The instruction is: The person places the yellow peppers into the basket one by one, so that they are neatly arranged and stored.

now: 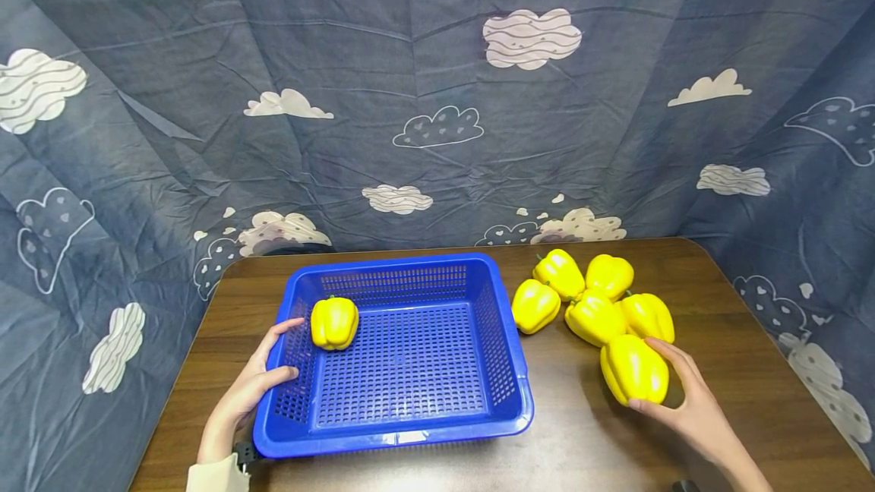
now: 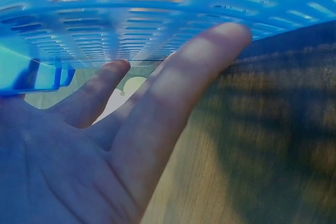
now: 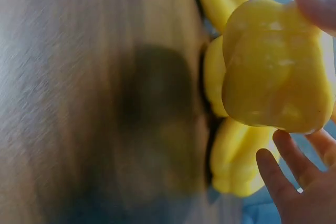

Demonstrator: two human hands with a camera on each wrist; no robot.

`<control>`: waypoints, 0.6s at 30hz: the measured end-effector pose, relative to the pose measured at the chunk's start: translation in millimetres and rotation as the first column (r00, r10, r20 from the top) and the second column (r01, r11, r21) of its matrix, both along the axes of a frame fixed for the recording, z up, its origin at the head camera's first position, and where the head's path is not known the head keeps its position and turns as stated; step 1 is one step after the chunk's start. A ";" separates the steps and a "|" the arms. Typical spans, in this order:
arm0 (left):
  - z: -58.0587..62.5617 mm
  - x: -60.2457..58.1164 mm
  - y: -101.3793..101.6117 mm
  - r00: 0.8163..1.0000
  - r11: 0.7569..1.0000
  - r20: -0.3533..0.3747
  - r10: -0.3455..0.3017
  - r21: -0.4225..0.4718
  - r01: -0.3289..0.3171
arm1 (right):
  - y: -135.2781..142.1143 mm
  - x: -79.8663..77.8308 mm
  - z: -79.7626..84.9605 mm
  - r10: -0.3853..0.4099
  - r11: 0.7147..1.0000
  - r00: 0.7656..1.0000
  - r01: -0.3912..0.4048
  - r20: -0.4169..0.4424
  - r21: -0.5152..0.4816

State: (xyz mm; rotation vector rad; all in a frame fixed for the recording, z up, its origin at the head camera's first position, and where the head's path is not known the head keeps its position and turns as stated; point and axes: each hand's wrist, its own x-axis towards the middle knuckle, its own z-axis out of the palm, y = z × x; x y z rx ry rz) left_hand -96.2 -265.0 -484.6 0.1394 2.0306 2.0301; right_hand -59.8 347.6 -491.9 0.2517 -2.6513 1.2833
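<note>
My right hand [image 1: 683, 393] holds a yellow bell pepper [image 1: 634, 370] between thumb and fingers. In the right wrist view that bell pepper [image 3: 278, 66] is above the table, its shadow falling on the wood. Just beyond it, several more yellow bell peppers [image 1: 595, 317] lie clustered on the table. At the left, my left hand [image 1: 249, 386] grips the side of a blue plastic basket [image 1: 410, 435], with fingers reaching over the rim. The left wrist view shows fingers [image 2: 173, 87] against the slotted outer wall. One bell pepper [image 1: 334, 323] sits in the basket's left part.
The brown wooden table [image 1: 567, 431] carries everything. A dark blue curtain [image 1: 437, 97] with cloud prints hangs right behind it and down both sides. The loose peppers lie between the basket's right side and the table's right edge.
</note>
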 end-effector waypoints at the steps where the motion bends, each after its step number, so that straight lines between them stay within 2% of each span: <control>1: 0.0 0.0 0.0 1.000 1.000 0.001 0.000 0.000 0.000 | -1.4 0.2 3.1 -0.003 1.000 1.000 0.003 0.004 -0.006; 7: 0.2 0.0 0.2 1.000 1.000 -0.001 0.002 -0.001 -0.002 | -11.6 0.1 20.5 -0.020 0.999 0.998 0.022 0.061 -0.033; 11: 0.5 -0.3 0.5 1.000 1.000 0.000 0.003 -0.007 -0.003 | -18.2 -1.5 24.8 -0.031 0.999 0.997 0.033 0.073 -0.022; 18: 1.8 0.1 0.6 1.000 1.000 0.019 0.002 -0.011 -0.002 | -28.7 -3.6 27.6 -0.017 1.000 1.000 0.016 -0.021 -0.006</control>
